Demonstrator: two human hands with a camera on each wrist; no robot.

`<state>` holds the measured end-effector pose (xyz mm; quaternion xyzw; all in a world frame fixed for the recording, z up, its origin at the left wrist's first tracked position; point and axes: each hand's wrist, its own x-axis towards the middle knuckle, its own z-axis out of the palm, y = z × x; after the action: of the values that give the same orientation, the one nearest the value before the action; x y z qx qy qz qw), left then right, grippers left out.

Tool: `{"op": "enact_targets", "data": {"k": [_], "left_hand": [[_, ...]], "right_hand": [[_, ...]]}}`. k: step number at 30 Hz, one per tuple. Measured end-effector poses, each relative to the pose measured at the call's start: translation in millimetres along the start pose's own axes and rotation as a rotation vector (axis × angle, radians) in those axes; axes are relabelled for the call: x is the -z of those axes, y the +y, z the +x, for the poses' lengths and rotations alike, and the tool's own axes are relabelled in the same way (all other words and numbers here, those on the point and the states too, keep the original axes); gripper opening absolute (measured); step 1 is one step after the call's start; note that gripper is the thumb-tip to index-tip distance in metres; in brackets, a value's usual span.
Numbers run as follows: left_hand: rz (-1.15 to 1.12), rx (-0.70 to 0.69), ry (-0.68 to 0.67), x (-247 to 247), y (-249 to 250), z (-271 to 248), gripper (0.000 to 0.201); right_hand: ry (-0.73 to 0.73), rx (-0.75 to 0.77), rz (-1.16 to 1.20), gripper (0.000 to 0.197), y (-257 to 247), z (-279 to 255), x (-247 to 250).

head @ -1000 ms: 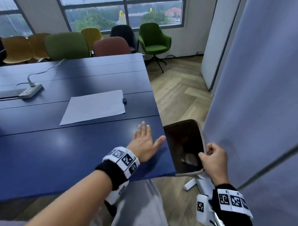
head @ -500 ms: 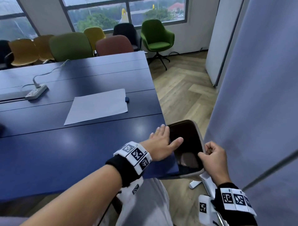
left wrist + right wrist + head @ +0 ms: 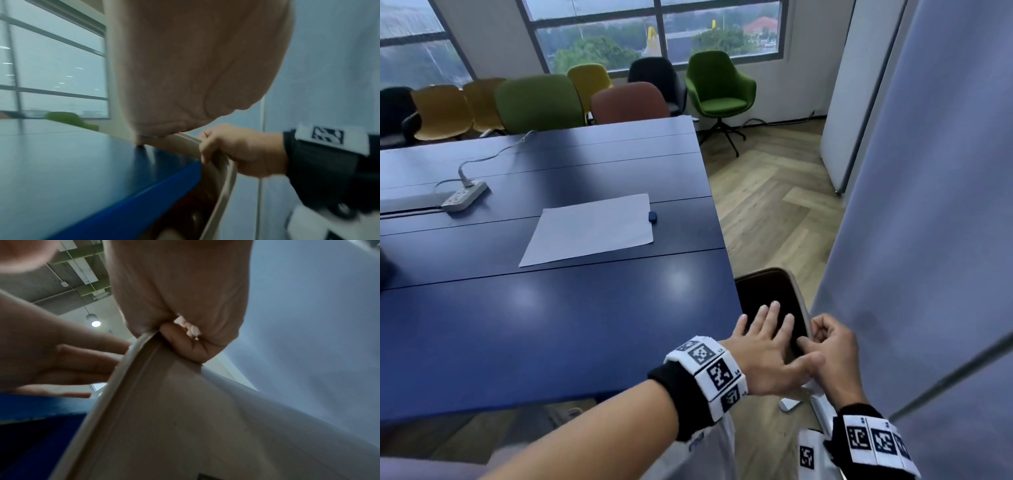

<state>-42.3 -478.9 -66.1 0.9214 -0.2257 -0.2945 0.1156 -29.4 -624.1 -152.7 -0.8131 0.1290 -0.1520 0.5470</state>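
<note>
Gripping the beige rim of the chair (image 3: 768,291), the right hand (image 3: 832,356) has its fingers curled over the edge and its thumb underneath, which the right wrist view shows pretty clearly. The left hand (image 3: 763,349) lies flat on the chair's dark face with its fingers straight and holds nothing; its thumb is up against the right hand.

The chair is squeezed in at the near right corner of the blue table (image 3: 551,325). In the left wrist view its rim is right up against the table's edge, though I can't tell if they actually touch. On the other side the grey partition (image 3: 928,240) is close, so there's hardly any room sideways. Past the chair the wood floor (image 3: 767,212) opens up toward a green armchair (image 3: 717,89) by the window.

Further up the table are a sheet of paper (image 3: 592,229) with a small blue thing (image 3: 652,216) just beside its far right corner, and a power strip (image 3: 464,196) well off to the left.

What's changed: 1 second ago the left hand was flat on the table near the corner, half a second ago it was only reaching the chair's near edge, and now it's fully over the chair. The right hand has the same hold on the rim in all 3 frames.
</note>
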Motion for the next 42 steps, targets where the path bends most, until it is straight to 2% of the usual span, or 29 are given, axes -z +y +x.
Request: {"op": "enact_targets", "data": {"k": [2,4,6,8,9,11,14,15,17,19,21,23,26,28,31,34,39,42], "left_hand": [[-0.093,0.132,0.166,8.6,-19.0,-11.1,0.092],[-0.087,0.366,0.306,12.2,-51.6,-26.1,0.089],[-0.108,0.631,0.341,8.7,-81.7,-43.4,0.094],[-0.170,0.770,0.324,-1.2,-91.9,-56.4,0.098],[-0.189,0.773,0.315,-8.1,-89.2,-56.6,0.100],[-0.180,0.673,0.310,-17.7,-69.1,-46.0,0.109],[-0.092,0.371,0.268,-22.2,-20.9,-11.0,0.123],[-0.104,0.265,0.235,-19.5,-5.3,0.4,0.119],[-0.225,0.104,0.152,-5.8,18.0,11.9,0.094],[-0.405,0.044,0.175,10.8,19.7,11.2,0.076],[-0.378,0.099,0.279,20.9,-0.1,-0.3,0.071],[-0.204,0.238,0.356,21.8,-31.1,-18.5,0.070],[-0.056,0.499,0.272,21.5,-79.1,-52.2,0.077],[-0.041,0.574,0.169,23.9,-105.8,-74.6,0.086],[-0.016,0.575,0.061,30.8,-139.6,-99.1,0.098],[0.023,0.535,-0.007,37.9,-159.7,-105.1,0.104],[0.098,0.511,0.024,31.1,-172.4,-96.0,0.106],[0.117,0.528,0.029,29.3,-178.9,-94.6,0.109]], "right_hand": [[-0.002,-0.002,0.015,0.031,1.3,-1.0,1.4],[0.018,-0.007,0.021,0.027,1.8,-1.3,1.8],[0.028,-0.012,0.040,0.028,1.7,-0.6,1.9],[0.029,-0.010,0.041,0.032,2.1,-0.1,2.0],[0.027,-0.005,0.038,0.033,2.0,-0.5,2.0],[0.021,0.004,0.042,0.033,2.5,-1.6,1.5],[0.012,-0.003,0.033,0.030,7.3,-0.6,1.4],[0.004,-0.005,0.046,0.027,9.3,-0.4,1.3],[-0.026,-0.029,0.095,0.022,12.8,-0.6,2.6],[-0.041,-0.050,0.130,0.029,14.2,0.7,4.4],[-0.036,-0.029,0.110,0.037,14.8,2.4,5.1],[-0.055,-0.019,0.080,0.040,17.0,3.4,3.3],[-0.137,-0.084,0.032,0.036,27.3,5.0,1.1],[-0.195,-0.176,0.005,0.034,38.4,7.3,0.9],[-0.240,-0.332,-0.160,0.030,60.0,20.2,-6.4],[-0.390,-0.416,-0.481,0.024,81.0,31.2,-21.6],[-0.488,-0.487,-0.773,0.009,137.2,34.8,-37.7],[-0.522,-0.610,-0.810,0.020,179.5,21.7,-39.2]]}}
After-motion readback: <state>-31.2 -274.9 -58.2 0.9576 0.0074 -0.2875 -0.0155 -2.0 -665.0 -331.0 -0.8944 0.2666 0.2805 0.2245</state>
